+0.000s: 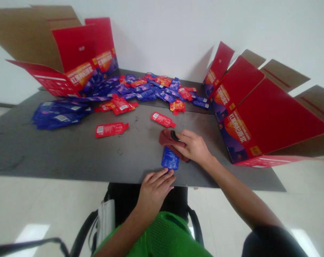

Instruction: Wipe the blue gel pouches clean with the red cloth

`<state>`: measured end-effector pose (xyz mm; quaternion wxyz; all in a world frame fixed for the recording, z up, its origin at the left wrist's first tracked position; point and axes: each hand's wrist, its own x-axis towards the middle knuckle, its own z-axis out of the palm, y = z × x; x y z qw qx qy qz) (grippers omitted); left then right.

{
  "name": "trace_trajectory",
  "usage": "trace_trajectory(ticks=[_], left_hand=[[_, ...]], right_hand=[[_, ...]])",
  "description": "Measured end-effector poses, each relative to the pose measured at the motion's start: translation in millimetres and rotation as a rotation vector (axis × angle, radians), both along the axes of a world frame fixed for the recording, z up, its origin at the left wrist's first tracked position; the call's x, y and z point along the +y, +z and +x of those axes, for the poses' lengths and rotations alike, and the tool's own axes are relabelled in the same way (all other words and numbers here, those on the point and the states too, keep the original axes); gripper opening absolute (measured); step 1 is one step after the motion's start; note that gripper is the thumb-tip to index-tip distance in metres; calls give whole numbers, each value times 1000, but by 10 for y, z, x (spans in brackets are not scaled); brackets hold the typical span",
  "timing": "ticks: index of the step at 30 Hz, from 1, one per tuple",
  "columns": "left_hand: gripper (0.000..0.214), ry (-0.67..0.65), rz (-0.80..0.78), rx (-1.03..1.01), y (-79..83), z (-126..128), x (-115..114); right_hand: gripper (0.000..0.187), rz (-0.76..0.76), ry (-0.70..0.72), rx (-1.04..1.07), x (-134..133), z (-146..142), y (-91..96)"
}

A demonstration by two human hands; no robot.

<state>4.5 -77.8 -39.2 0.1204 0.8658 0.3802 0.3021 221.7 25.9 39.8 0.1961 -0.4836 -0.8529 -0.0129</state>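
A blue sachet [169, 160] with pale print lies flat near the table's front edge. My left hand [155, 187] rests with fingers stretched out, its fingertips at the sachet's near end. In my right hand [196, 146] is a folded brown cloth [166, 137] with a black edge, gripped between thumb and fingers. The cloth covers the far end of the blue sachet. Beyond it lies a single red sachet [163, 120], and another red sachet [110, 130] is further left.
Blue and red sachets form a long heap [148, 89] along the wall. A pile of blue sachets [60, 116] sits at the left. Open red cartons stand at the back left [76, 53] and on the right [274, 114]. Grey tabletop [70, 157] runs along the front.
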Motion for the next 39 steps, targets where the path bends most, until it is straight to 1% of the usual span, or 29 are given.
trace_trajectory(ticks=[2, 3, 5, 6, 8, 10, 12, 15, 17, 18, 20, 21, 23, 25, 27, 29, 31, 34, 36, 37, 39], left_hand=[[22, 6, 9, -5, -7, -1, 1], [22, 10, 15, -12, -10, -2, 2], [21, 10, 24, -27, -12, -3, 3], [21, 4, 24, -31, -12, -3, 2], [22, -9, 17, -32, -10, -2, -4], [22, -13, 11, -34, 3, -5, -8], [21, -15, 8, -48, 44, -9, 2], [20, -31, -38, -64, 180, 5, 70], [23, 10, -87, -45, 294, 52, 149], [27, 60, -102, -23, 341, 90, 193], [42, 195, -101, 33, 395, 195, 280], [53, 258, -91, 64, 399, 257, 321], [67, 344, -81, 131, 370, 382, 395], [74, 391, -94, 197, 335, 490, 468], [82, 418, -140, 265, 338, 563, 547], [93, 428, -203, 327, 399, 601, 630], [97, 416, -271, 386, 501, 610, 715], [98, 357, -366, 432, 646, 579, 839], [93, 310, -417, 395, 696, 531, 917], [86, 284, -436, 362, 706, 501, 955], [62, 237, -456, 308, 708, 433, 1029]], right_hand=[[34, -49, 106, 3, -245, -84, -62], [33, -74, 158, 4, -324, -113, -115], [31, -106, 207, 25, -346, -122, -229], [32, -108, 189, 41, -286, -98, -275], [34, -79, 84, 45, -69, 0, -317], [33, -33, -32, -5, 177, 137, -283], [32, 25, -108, -19, 343, 267, -205], [31, 150, -196, 121, 379, 414, -120], [30, 231, -242, 237, 330, 497, -119], [29, 256, -253, 278, 308, 541, -132], [28, 273, -260, 326, 290, 635, -170], [29, 272, -261, 339, 295, 684, -188], [30, 264, -263, 352, 325, 777, -218], [30, 265, -272, 376, 361, 853, -233], [30, 270, -287, 411, 388, 905, -237], [32, 277, -291, 442, 399, 934, -232], [33, 289, -283, 453, 398, 948, -224], [33, 299, -261, 463, 392, 956, -218], [33, 291, -242, 479, 391, 961, -224], [34, 286, -236, 488, 391, 963, -230], [35, 277, -234, 497, 393, 971, -244]])
